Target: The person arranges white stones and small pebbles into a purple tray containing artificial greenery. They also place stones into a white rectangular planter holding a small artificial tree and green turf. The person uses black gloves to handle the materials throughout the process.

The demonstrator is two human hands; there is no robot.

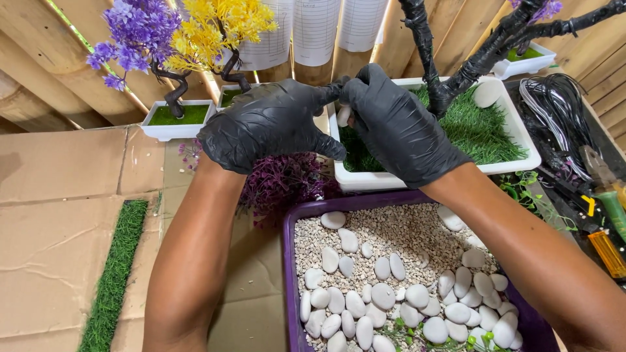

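Both my hands wear black gloves and meet above the left rim of a white rectangular tray (430,177) lined with fake green grass. My left hand (270,124) pinches its fingertips against those of my right hand (398,127); what sits between them is too small to tell. A white pebble (343,116) lies at the tray's left edge just below my fingers, and another white stone (487,93) rests by the black-wrapped tree trunk (433,65) standing in the grass. Below my arms a purple tub (290,261) holds gravel and several white pebbles (381,296).
Two small white pots hold miniature trees, one purple (137,32) and one yellow (218,26). Purple foliage (287,182) lies on flat cardboard (59,215) beside a grass strip (117,274). Black wire coils (561,111) and hand tools (603,195) lie at right. Wooden planks stand behind.
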